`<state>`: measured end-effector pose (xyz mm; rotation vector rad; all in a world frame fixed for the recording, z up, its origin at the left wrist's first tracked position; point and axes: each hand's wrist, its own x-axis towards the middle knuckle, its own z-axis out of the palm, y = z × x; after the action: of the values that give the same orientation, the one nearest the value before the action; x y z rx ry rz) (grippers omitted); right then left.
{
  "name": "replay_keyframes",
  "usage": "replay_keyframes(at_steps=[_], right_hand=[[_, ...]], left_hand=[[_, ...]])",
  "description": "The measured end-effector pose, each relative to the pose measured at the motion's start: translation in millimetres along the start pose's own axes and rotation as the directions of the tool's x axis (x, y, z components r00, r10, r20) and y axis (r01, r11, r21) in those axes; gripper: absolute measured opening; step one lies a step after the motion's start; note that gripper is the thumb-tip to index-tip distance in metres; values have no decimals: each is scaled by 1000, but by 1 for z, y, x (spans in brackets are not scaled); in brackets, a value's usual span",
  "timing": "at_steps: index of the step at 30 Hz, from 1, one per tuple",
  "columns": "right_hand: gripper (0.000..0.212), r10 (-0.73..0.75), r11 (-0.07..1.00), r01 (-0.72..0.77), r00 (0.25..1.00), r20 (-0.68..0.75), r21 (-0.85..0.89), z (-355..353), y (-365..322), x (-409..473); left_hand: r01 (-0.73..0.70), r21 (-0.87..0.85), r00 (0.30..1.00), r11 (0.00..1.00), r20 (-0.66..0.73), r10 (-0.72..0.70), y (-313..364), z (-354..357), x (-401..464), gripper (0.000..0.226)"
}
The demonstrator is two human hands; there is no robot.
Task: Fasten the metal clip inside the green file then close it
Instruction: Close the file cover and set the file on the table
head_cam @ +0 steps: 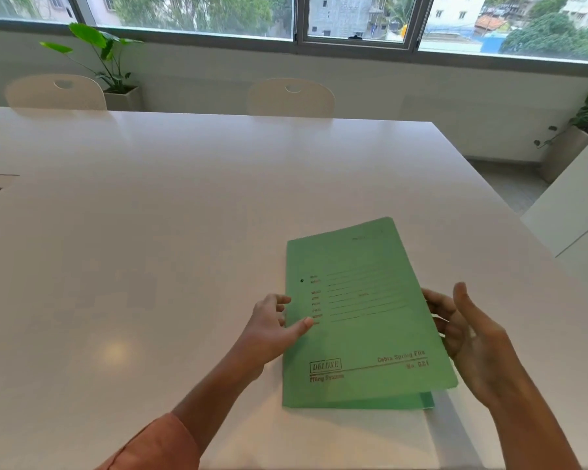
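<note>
White table point(184, 232): one green file point(364, 320), two hands.

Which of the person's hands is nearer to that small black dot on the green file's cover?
Left. The left hand rests at the green file's spine edge, just below the black dot. The right hand is at the opposite, open edge.

The left hand point(274, 325) lay flat with its thumb stretched out to the right. The right hand point(469, 334) stood on edge, palm turned inward, fingers curled, thumb raised.
</note>
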<state>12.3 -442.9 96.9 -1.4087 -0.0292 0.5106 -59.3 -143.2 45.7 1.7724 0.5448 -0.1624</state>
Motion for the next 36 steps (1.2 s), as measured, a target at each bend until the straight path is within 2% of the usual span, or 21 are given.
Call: replay_keyframes(at_steps=[5,7,9,11,14,18,22,25,28,32,34,36], right_hand=[[58,23,929,-83,985,-169,-360,-8,22,4],[59,-23,806,-116,974,-227,-581,-10,34,7],[67,-79,658,-102,976,-204,-746,-12,48,9],[77,-109,591,-85,977,-185,-802,-13,59,11],[84,-189,503,-74,963,-194,-861,-10,66,9],[86,-250,438,-106,940,-234,-893,-6,74,6],[82,-295,420,-104,924,-244,-902,-2,79,2],[83,-315,464,-81,916,-250,-882,1,83,-1],[90,-292,604,-74,906,-307,-793,3,83,-4],[85,-171,877,-36,908,-382,-478,13,62,-2],[76,-84,953,-30,930,-357,-301,19,52,3],[66,-36,985,-19,949,-314,-170,27,41,11]], left_hand=[[52,-55,995,997,-85,-56,6,9,1,67],[75,-106,993,991,-85,-85,9,13,3,70],[114,-148,987,982,-92,-128,13,17,4,67],[139,-181,984,974,-81,-155,14,20,5,49],[132,-207,986,969,-77,-151,13,25,5,40],[89,-212,986,973,-116,-115,11,34,2,46],[41,-260,994,965,-88,-66,7,45,-6,55],[-16,-310,997,951,-75,-8,3,52,-10,61],[-66,-392,995,917,-92,33,0,51,-13,65],[-98,-481,994,871,-86,65,6,38,-13,66],[-113,-493,993,863,-77,87,13,28,-11,66],[-133,-493,991,860,-83,105,21,13,-9,66]])
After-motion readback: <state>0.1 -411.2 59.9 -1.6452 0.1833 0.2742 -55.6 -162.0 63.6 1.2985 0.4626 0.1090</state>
